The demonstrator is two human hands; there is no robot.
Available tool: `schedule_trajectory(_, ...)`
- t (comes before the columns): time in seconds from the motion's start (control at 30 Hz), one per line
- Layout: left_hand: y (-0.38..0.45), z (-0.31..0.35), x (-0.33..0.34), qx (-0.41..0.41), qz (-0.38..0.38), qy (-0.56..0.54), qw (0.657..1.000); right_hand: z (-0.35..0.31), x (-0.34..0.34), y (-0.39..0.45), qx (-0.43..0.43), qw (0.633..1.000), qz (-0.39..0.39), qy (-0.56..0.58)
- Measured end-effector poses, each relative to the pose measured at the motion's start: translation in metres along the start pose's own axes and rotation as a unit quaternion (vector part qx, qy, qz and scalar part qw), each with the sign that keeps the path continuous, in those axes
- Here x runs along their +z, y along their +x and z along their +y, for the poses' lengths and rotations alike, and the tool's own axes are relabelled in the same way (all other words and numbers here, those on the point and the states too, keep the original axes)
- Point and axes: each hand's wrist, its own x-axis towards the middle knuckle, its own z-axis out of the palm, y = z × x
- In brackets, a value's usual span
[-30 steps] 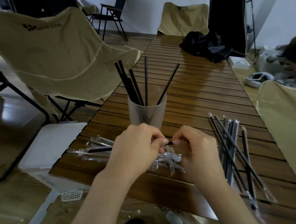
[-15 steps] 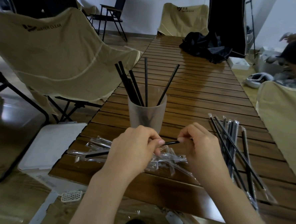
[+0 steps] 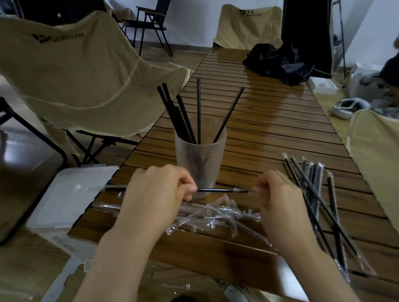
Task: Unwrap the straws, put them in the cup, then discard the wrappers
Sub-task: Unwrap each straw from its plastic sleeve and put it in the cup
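A black straw [image 3: 216,190] lies level in the air in front of the frosted cup [image 3: 201,161]. My left hand [image 3: 159,195] grips its left part, still in clear wrapper that sticks out to the left. My right hand [image 3: 278,199] pinches the wrapper's torn end at the straw's right tip. The cup holds several black straws [image 3: 198,109] standing upright. A heap of empty clear wrappers [image 3: 212,216] lies on the wooden slat table [image 3: 274,132] under my hands. Several wrapped straws [image 3: 318,197] lie at the right.
A beige folding chair [image 3: 79,71] stands left of the table, another [image 3: 389,172] at the right edge. A white lidded bin [image 3: 73,198] sits below the table's left corner. Black cloth [image 3: 279,64] lies at the far end. A person crouches at the far right.
My hands have drawn apart: the right one moved right with the wrapper end, and more bare black straw shows between them.
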Motion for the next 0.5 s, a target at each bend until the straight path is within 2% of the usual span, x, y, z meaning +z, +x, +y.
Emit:
schedule_trajectory(0.1,-0.004,-0.001,-0.003,0.007,0.013,-0.007,1.0,-0.009,0.0,-0.004,-0.027,0.994,-0.096,0.038)
schedule_trajectory(0.2,-0.004,0.003,-0.001,0.018,0.019,-0.014,1.0,-0.019,0.003,-0.007,-0.101,0.979,-0.17,0.043)
schedule_trajectory(0.3,-0.003,-0.002,-0.002,0.015,0.058,0.012,0.998,-0.018,0.004,-0.005,-0.137,0.973,-0.186,0.003)
schedule_trajectory(0.5,-0.003,-0.006,-0.003,-0.002,0.082,0.014,0.997,-0.004,0.004,-0.002,-0.101,0.977,-0.185,-0.019)
